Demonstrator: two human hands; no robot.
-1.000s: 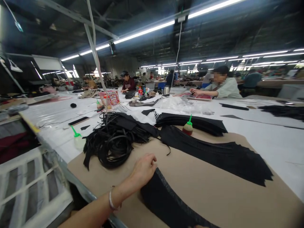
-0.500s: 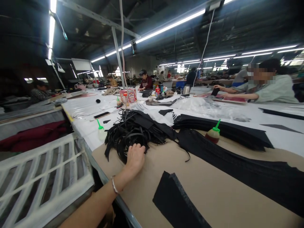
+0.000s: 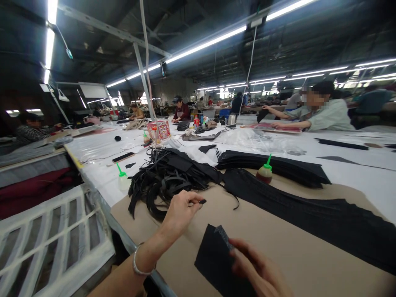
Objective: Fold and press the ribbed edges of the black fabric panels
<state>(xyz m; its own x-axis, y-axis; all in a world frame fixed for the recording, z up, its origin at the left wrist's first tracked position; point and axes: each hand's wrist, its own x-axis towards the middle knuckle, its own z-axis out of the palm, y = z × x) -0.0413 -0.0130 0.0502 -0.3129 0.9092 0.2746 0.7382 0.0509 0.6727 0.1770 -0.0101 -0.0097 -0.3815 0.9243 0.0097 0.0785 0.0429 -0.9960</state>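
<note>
My left hand (image 3: 181,210) is pinched on the end of a thin black strap (image 3: 201,201), just in front of a tangled heap of black straps (image 3: 163,179). My right hand (image 3: 258,270) comes in at the bottom with its fingers curled over the top edge of a stack of black cut pieces (image 3: 213,255). The stack lies on a brown cardboard sheet (image 3: 287,247) that covers the near part of the table.
Long fanned rows of black pieces (image 3: 309,206) cross the cardboard. A red glue bottle with a green nozzle (image 3: 265,172) stands behind them; a clear one (image 3: 123,178) stands at the left edge. A white rack (image 3: 46,235) sits left of the table. Other people work at far tables.
My left hand has lifted off the strap heap with a strap end pinched in it. My right hand has come into view on the stack of pieces.
</note>
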